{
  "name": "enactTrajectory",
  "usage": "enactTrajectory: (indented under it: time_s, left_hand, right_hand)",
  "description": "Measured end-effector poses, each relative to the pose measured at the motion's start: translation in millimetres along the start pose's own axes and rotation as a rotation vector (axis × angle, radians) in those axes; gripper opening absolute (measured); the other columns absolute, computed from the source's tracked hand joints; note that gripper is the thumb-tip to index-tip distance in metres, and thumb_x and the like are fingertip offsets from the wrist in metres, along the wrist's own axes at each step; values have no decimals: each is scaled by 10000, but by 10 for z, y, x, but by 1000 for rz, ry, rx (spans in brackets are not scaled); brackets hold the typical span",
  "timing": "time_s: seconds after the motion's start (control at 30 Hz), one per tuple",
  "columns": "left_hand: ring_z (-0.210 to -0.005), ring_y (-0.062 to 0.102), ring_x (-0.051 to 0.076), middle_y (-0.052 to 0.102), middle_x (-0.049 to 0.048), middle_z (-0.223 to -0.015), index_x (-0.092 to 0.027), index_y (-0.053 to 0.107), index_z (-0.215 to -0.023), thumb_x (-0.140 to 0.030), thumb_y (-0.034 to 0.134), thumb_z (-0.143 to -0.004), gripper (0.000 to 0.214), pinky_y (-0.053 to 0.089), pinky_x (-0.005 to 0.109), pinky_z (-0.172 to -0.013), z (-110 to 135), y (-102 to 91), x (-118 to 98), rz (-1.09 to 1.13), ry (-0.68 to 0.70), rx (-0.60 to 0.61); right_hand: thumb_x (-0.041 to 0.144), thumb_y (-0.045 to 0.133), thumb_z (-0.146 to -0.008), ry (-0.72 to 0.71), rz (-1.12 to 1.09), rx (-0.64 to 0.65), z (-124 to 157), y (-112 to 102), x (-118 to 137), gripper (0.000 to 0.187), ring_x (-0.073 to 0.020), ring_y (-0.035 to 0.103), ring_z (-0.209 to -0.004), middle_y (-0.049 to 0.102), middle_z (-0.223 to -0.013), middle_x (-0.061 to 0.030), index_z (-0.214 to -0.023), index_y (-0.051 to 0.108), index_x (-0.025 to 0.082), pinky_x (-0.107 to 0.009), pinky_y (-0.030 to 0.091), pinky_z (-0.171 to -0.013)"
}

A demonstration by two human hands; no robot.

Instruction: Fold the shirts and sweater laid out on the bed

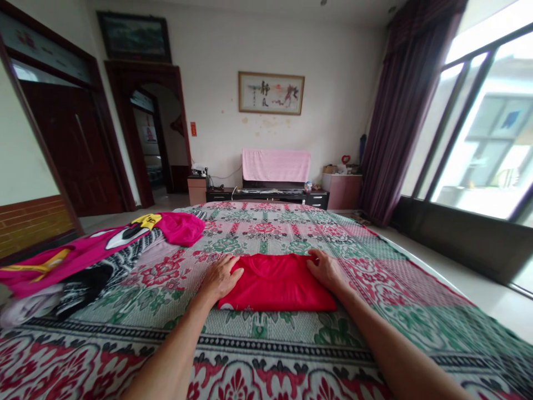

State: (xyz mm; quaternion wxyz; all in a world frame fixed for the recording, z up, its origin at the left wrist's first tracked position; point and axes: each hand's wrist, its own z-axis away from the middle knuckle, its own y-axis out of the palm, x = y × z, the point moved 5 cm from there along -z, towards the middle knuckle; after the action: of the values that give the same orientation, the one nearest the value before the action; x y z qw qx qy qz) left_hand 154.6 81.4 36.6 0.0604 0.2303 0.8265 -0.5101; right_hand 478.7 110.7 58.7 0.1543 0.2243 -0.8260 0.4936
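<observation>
A folded red garment [277, 282] lies flat on the patterned bedspread [266, 339] in front of me. My left hand [220, 276] rests palm down on its left edge, fingers spread. On the garment's right edge sits my right hand [325, 269], also flat with fingers stretched out. Neither hand grips anything.
A pile of clothes [83, 261], pink, black-and-white and pale, lies on the bed at the left. Beyond the bed stand a low dark cabinet with a pink cloth [276, 165], doorways at the left, and a large window with purple curtains [400, 111] at the right.
</observation>
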Motion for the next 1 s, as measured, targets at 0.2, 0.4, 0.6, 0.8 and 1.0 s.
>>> enactTrajectory:
  time_s: [0.2,0.4,0.6,0.8,1.0]
  left_hand:
    - [-1282,473,226,494,132,-1402,-134,451,-1375,-376,456,-851,577,356,344,-1077,-21,-87,13,131,-129,96]
    - [-1141,584,216,642,121,-1208,-163,615,-1172,-299,416,-876,382,410,335,-1004,71,-247,215,28,-163,24]
    - [-1086,615,237,641,128,-1203,-154,693,-1033,-239,424,-840,342,447,340,-982,242,-217,350,-123,-71,-26]
    - [-1077,623,249,650,138,-1190,-145,696,-1045,-230,419,-834,359,468,361,-974,235,-212,339,-138,-62,-44]
    - [-1060,628,228,672,103,-1152,-188,704,-1018,-236,444,-832,323,469,349,-980,242,-201,369,-127,-37,-93]
  right_hand:
    - [212,517,-806,-45,122,22,27,33,35,225,-166,611,-825,672,-966,-65,-981,656,190,-241,417,-776]
    - [204,493,-818,-63,172,24,49,37,79,223,-178,606,-824,660,-948,-85,-964,658,164,-251,409,-761]
    - [196,510,-802,-53,142,11,57,24,84,212,-173,604,-833,667,-956,-70,-949,662,188,-247,414,-786]
    - [174,525,-751,2,2,-2,37,-16,24,231,-186,624,-850,702,-934,-47,-912,685,213,-267,439,-814]
    - [254,556,-721,181,-221,-37,45,-92,-165,217,-190,639,-809,706,-863,-20,-898,678,224,-268,472,-744]
